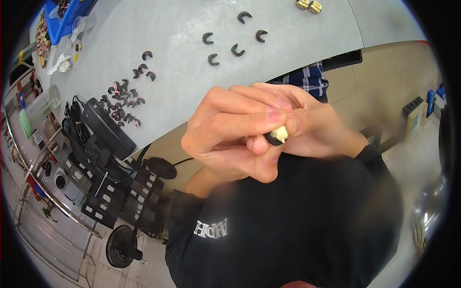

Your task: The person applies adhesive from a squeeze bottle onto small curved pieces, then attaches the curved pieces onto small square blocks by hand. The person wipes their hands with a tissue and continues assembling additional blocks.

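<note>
Both my hands meet in front of my chest, around a small gold-and-black piece (pixel 278 135) with a shiny, rounded gold face and a dark side. My left hand (pixel 235 129) is closed, its fingertips pressed against the piece. From the other side the fingers of my right hand (pixel 312 120) pinch it too, with the thumb at its upper edge. Most of the piece is covered by fingers. On the grey table beyond, several black U-shaped pieces (pixel 237 50) lie spread apart.
A heap of small black-and-pink U-shaped pieces (pixel 125 103) lies at the table's left, beside a black device (pixel 108 127). Gold pieces (pixel 309 6) sit at the far edge. A blue bin (pixel 60 29) and a clear cup (pixel 81 26) stand far left.
</note>
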A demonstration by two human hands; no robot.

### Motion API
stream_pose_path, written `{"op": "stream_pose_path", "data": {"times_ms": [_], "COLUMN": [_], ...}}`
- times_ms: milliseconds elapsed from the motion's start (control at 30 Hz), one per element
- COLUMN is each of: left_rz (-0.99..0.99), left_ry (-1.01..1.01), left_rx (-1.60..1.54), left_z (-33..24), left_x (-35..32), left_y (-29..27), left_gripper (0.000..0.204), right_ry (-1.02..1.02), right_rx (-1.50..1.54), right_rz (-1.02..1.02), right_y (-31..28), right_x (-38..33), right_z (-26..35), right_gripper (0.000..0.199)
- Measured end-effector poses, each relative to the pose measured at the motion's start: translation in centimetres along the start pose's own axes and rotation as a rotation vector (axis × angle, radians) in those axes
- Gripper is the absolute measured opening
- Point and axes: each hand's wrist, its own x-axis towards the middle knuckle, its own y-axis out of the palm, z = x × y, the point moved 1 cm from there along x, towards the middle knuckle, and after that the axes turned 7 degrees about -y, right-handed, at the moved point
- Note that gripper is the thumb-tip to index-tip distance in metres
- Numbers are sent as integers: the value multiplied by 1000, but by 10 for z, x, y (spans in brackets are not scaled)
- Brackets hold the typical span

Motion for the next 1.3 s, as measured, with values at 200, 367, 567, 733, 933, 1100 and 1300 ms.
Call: {"op": "stream_pose_path", "data": {"times_ms": [200, 367, 567, 733, 933, 1100, 1300], "left_rz": [12, -11, 123, 202, 40, 47, -22], "left_ry": [17, -67, -204, -153, -28, -108, -201], "left_rx": [53, 44, -55, 140, 807, 1153, 1019], "left_z": [-1, -6, -11, -13, -18, -15, -5], "left_x": [-1, -3, 0, -1, 9, 13, 11], "left_y": [-3, -3, -10, -5, -38, -58, -55], "left_gripper": [25, 26, 29, 29, 44, 44, 43], "right_ry": [-31, -64, -113, -56, -727, -1198, -1034], "right_rx": [-71, -169, -253, -314, -1101, -2140, -2348], "right_rz": [-80, -159, -43, -125, -228, -690, -626], "right_y": [11, 12, 6, 4, 5, 3, 3], "right_x": [3, 2, -2, -11, -21, -15, -1], "right_z": [5, 8, 7, 12, 54, 116, 143], "right_gripper": [37, 45, 41, 39, 35, 23, 18]}}
